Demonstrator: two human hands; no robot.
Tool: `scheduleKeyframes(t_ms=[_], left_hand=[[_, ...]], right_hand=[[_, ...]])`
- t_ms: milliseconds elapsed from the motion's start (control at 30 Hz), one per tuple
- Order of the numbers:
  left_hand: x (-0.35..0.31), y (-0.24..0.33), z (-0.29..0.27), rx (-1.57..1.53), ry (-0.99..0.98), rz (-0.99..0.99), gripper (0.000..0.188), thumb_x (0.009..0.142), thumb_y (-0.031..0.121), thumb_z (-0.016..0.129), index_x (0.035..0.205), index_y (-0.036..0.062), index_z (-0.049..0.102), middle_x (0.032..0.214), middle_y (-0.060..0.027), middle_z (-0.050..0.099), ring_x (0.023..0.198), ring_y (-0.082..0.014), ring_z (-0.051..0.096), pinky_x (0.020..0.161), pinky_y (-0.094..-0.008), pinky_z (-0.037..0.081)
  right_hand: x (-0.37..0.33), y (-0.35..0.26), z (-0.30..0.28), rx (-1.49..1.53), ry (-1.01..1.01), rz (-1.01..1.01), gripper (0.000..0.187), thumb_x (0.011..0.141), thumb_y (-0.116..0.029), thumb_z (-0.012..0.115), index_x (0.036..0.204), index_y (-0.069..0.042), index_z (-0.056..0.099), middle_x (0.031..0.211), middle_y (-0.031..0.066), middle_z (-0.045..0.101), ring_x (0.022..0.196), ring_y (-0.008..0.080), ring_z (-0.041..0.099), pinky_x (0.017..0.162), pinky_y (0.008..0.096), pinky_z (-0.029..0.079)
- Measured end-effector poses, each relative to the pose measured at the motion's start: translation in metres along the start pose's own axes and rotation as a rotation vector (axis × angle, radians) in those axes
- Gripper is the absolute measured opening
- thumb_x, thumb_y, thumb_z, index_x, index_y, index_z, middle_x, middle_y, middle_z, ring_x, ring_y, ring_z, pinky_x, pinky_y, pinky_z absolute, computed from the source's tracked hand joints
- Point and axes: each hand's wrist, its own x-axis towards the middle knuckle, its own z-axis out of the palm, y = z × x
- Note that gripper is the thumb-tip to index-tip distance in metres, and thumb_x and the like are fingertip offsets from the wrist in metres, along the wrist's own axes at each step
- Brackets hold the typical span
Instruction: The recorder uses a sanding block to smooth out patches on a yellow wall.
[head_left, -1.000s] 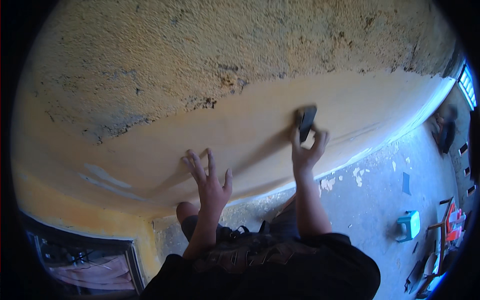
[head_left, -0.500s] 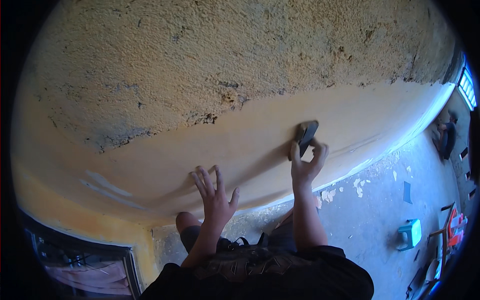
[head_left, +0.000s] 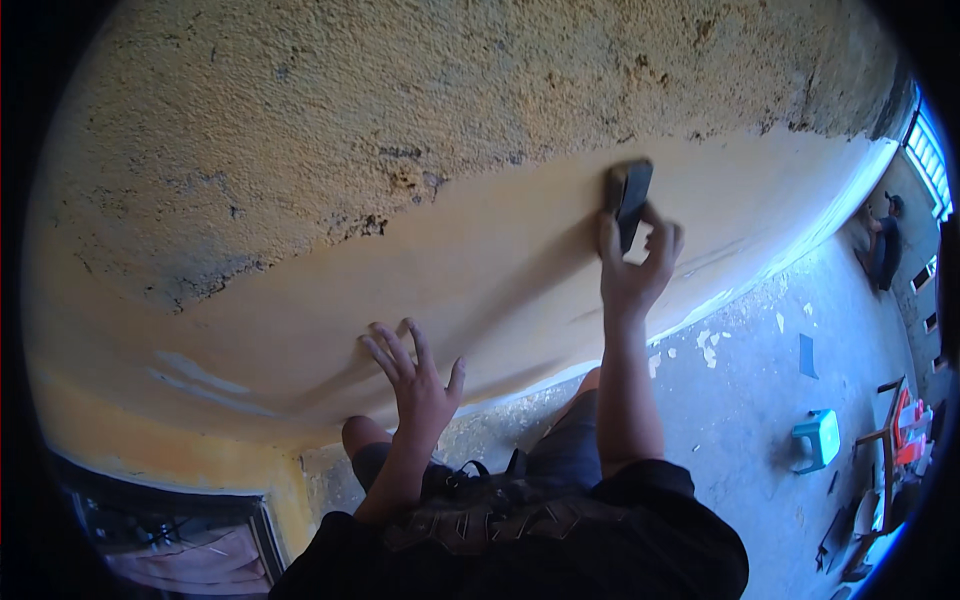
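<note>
A dark, narrow sanding block [head_left: 630,195] lies against the wall, tilted slightly. My right hand [head_left: 638,268] grips its lower part between thumb and fingers, arm stretched upward. Under the block is the smooth cream-yellow band of the wall [head_left: 520,235], close below the edge of the rough, pitted plaster [head_left: 400,80]. Lower and to the left, my left hand [head_left: 420,390] has its fingers spread with nothing in them. Its fingertips are at the smooth band, though firm contact is hard to tell.
A teal plastic stool [head_left: 820,440] stands on the grey floor [head_left: 730,410] at right, near a wooden frame [head_left: 880,440] with red items. Pale flakes [head_left: 709,348] and a grey sheet [head_left: 807,356] lie there. Another person [head_left: 885,245] is by the far wall. A window [head_left: 180,550] is lower left.
My right hand has pushed the sanding block up the wall and a little right, near the rough plaster. My left hand has shifted slightly left, fingers still spread.
</note>
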Motion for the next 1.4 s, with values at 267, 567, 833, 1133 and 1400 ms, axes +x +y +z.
scheduleKeyframes(t_ms=[267, 567, 833, 1133, 1400], left_hand=[[-0.008, -0.004, -0.002, -0.024, -0.067, -0.01, 0.09, 0.082, 0.033, 0.068, 0.148, 0.0, 0.017, 0.15, -0.0345, -0.009, 0.135, -0.06, -0.009, 0.107, -0.0669, 0.011], [-0.006, 0.003, 0.014, -0.022, -0.047, 0.013, 0.089, 0.083, 0.04, 0.065, 0.146, -0.0024, 0.02, 0.146, -0.0408, -0.005, 0.131, -0.0655, -0.008, 0.105, -0.0703, 0.01], [-0.007, 0.013, 0.017, 0.011, -0.138, 0.032, 0.088, 0.084, 0.04, 0.064, 0.147, -0.0004, 0.019, 0.146, -0.041, -0.005, 0.13, -0.0662, -0.009, 0.105, -0.0705, 0.009], [-0.01, 0.014, 0.013, 0.069, -0.195, 0.033, 0.091, 0.081, 0.037, 0.068, 0.148, 0.0021, 0.018, 0.146, -0.0403, -0.01, 0.132, -0.0629, -0.013, 0.106, -0.0684, 0.011], [-0.01, 0.016, 0.0, -0.159, 0.015, 0.089, 0.076, 0.082, 0.033, 0.068, 0.143, 0.0026, 0.033, 0.147, -0.0365, 0.009, 0.136, -0.0568, 0.008, 0.108, -0.0645, 0.017]], right_hand=[[-0.142, 0.07, -0.005, -0.099, -0.183, 0.059, 0.043, 0.068, -0.009, 0.078, 0.104, -0.001, 0.056, 0.094, 0.0156, 0.052, 0.092, 0.0343, 0.05, 0.083, 0.0451, 0.041], [-0.207, 0.033, -0.051, 0.137, -0.568, 0.242, 0.044, 0.068, -0.013, 0.078, 0.104, -0.002, 0.055, 0.093, 0.0133, 0.055, 0.086, 0.0278, 0.051, 0.073, 0.0372, 0.043], [-0.183, 0.059, -0.049, 0.163, -0.547, 0.303, 0.042, 0.07, -0.015, 0.076, 0.105, -0.002, 0.056, 0.091, 0.012, 0.055, 0.082, 0.0253, 0.052, 0.071, 0.0354, 0.043], [-0.191, 0.065, -0.061, 0.146, -0.549, 0.394, 0.042, 0.071, -0.017, 0.076, 0.105, 0.0, 0.056, 0.092, 0.011, 0.053, 0.078, 0.022, 0.049, 0.07, 0.0336, 0.042], [-0.182, 0.056, -0.052, 0.2, -0.518, 0.318, 0.045, 0.069, -0.014, 0.078, 0.106, -0.001, 0.055, 0.093, 0.0112, 0.054, 0.081, 0.0226, 0.05, 0.071, 0.0337, 0.042]])
